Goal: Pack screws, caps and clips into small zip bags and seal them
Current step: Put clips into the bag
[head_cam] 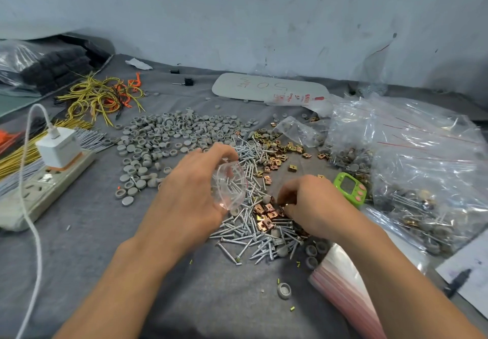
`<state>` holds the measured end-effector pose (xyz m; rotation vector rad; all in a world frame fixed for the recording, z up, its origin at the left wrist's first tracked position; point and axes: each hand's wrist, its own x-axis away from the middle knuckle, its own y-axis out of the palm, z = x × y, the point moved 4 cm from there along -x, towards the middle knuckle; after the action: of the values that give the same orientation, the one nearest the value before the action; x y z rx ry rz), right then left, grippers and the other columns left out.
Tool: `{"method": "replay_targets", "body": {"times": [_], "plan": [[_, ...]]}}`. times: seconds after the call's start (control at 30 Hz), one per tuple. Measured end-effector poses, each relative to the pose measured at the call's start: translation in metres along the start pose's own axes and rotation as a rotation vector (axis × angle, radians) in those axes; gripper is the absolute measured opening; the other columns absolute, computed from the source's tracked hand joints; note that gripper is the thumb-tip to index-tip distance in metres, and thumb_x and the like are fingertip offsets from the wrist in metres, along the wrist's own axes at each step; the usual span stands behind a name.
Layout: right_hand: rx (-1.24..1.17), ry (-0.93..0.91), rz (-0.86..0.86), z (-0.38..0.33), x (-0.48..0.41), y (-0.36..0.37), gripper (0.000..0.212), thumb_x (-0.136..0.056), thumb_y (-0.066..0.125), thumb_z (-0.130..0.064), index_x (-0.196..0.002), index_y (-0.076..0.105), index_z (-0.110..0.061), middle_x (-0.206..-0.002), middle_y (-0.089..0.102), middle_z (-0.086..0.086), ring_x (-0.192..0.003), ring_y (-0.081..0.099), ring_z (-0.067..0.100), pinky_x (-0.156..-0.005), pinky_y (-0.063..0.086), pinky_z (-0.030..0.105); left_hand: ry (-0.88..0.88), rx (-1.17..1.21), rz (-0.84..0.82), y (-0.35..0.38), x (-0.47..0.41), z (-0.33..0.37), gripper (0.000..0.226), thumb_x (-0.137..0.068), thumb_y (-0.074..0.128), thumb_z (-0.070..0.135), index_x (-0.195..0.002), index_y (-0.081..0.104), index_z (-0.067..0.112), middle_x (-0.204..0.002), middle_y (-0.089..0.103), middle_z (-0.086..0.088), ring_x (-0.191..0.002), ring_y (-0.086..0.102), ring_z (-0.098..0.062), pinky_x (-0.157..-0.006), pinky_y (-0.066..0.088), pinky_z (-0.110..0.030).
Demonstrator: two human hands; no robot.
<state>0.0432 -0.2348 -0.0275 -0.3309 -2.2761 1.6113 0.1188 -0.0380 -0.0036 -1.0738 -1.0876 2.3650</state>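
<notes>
Above the screw pile [250, 235], left hand [190, 188] grips the zip bag [229, 185]. It looks limp and slick, so best held at its zip rim. Right hand [311, 201] pinches small stiff clips [266, 213] at the pile's edge.

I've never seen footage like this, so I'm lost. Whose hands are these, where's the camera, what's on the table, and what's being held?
There is no machine here: a person works bare-handed, filmed by one camera worn on their head, looking down. On the grey table lie caps, screws and clips, with filled bags and a timer at the right. The left hand holds a small zip bag; the right hand pinches clips from the pile.
</notes>
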Motion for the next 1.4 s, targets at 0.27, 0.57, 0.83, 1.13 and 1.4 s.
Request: {"method": "replay_targets", "body": {"times": [0.27, 0.57, 0.83, 1.13, 1.4], "plan": [[-0.065, -0.013, 0.110, -0.002, 0.003, -0.003, 0.026, -0.089, 0.067, -0.015, -0.075, 0.053, -0.032, -0.092, 0.068, -0.004, -0.088, 0.063, 0.023, -0.078, 0.055, 0.037, 0.047, 0.037, -0.351, 0.021, 0.002, 0.017, 0.112, -0.062, 0.092, 0.035, -0.142, 0.020, 0.064, -0.135, 0.048, 0.028, -0.124, 0.044, 0.002, -0.109, 0.041, -0.031], [-0.287, 0.012, 0.303, 0.014, 0.003, -0.009, 0.023, -0.098, 0.061, -0.015, -0.087, 0.061, -0.035, -0.092, 0.070, -0.009, -0.073, 0.064, 0.007, -0.059, 0.048, 0.021, -0.193, 0.492, -0.305, -0.007, -0.004, -0.034, 0.094, -0.072, 0.075, -0.012, -0.135, 0.051, 0.055, -0.131, 0.062, 0.030, -0.121, 0.058, 0.006, -0.083, 0.050, -0.010], [-0.837, 0.006, 0.211, 0.007, 0.012, -0.007, 0.016, -0.097, 0.067, -0.008, -0.089, 0.077, -0.017, -0.069, 0.075, 0.004, -0.057, 0.069, 0.014, -0.058, 0.055, 0.026, -0.357, 0.364, 0.055, -0.015, -0.003, -0.044, 0.039, -0.081, 0.077, 0.008, -0.098, 0.073, 0.043, -0.091, 0.074, 0.026, -0.086, 0.073, -0.016, -0.081, 0.060, -0.041], [-1.348, -0.096, 0.071, -0.019, 0.018, -0.009, 0.020, -0.089, 0.069, 0.010, -0.098, 0.079, -0.005, -0.090, 0.077, 0.021, -0.073, 0.074, 0.025, -0.064, 0.060, 0.025, -0.097, 0.379, 0.009, 0.000, -0.003, 0.028, 0.037, -0.078, 0.084, 0.035, -0.106, 0.072, 0.056, -0.098, 0.069, 0.036, -0.102, 0.058, 0.019, -0.088, 0.038, 0.002], [-1.316, -0.154, 0.026, -0.025, 0.023, -0.013, 0.015, -0.086, 0.074, 0.003, -0.092, 0.082, -0.009, -0.084, 0.077, 0.021, -0.071, 0.075, 0.026, -0.064, 0.062, 0.028, -0.197, 0.591, -0.011, 0.004, -0.009, 0.021, 0.033, -0.074, 0.089, 0.015, -0.082, 0.079, 0.045, -0.080, 0.075, 0.022, -0.081, 0.072, 0.004, -0.073, 0.056, -0.016]]}}
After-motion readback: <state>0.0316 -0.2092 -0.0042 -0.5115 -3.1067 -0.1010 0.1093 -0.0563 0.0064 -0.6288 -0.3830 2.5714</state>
